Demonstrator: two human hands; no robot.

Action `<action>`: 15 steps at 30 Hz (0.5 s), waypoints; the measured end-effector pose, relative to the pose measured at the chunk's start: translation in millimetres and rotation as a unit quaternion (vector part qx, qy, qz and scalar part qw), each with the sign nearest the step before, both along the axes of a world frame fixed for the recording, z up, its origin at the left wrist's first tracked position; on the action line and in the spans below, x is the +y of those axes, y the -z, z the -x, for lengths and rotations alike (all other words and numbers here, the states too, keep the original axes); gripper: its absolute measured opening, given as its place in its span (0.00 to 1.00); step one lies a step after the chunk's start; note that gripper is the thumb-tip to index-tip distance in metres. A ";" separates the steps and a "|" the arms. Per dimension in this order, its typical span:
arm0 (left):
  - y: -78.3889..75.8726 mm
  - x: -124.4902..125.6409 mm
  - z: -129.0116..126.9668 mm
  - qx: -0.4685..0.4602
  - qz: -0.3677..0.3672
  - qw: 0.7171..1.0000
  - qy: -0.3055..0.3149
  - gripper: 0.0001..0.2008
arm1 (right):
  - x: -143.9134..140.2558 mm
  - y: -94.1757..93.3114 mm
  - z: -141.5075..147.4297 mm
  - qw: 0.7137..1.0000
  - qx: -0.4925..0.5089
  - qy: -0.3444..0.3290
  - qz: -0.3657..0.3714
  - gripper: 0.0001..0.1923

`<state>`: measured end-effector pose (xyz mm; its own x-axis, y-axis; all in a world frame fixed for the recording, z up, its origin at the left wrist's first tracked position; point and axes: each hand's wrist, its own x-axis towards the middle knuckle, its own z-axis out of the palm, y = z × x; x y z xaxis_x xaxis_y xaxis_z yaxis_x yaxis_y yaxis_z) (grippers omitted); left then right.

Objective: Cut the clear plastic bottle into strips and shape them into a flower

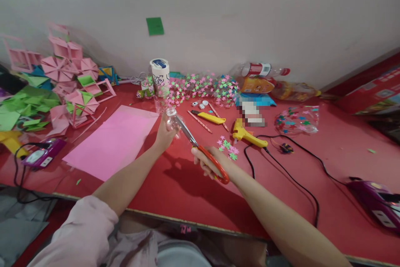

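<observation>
In the head view my left hand (165, 137) is closed round a clear plastic bottle piece (171, 113), its neck pointing up. My right hand (222, 158) grips scissors (186, 130) with red-orange handles. Their blades reach up and left to the plastic, looking nearly closed; whether they touch it I cannot tell. Behind the blades lie a yellow box cutter (211, 118) and striped pencils (200, 122). A small pile of pink and green paper stars (228, 147) rests just beyond my right hand.
Pink paper sheets (117, 142) lie at left, near folded paper shapes (67, 67). A yellow glue gun (248, 133) trails a black cord rightward to a purple power strip (375, 200). Along the white partition (200, 25) stand a patterned cup (160, 77) and stacked plastic bottles (256, 84).
</observation>
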<state>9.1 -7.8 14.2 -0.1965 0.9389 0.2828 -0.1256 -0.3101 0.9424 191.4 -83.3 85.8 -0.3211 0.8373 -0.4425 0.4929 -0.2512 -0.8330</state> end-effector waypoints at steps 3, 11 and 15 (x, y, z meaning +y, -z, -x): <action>-1.7 3.5 0.5 -0.032 0.017 0.999 -0.031 0.19 | -1.0 4.2 -2.2 0.999 0.009 -0.028 -0.015 0.25; -11.2 10.6 4.7 -0.182 0.082 0.979 0.044 0.22 | -1.9 4.3 -0.2 0.995 0.027 0.031 -0.093 0.26; -14.5 2.3 -1.8 -0.232 0.134 0.952 0.146 0.23 | 3.9 5.5 -2.3 0.987 0.021 0.085 -0.137 0.27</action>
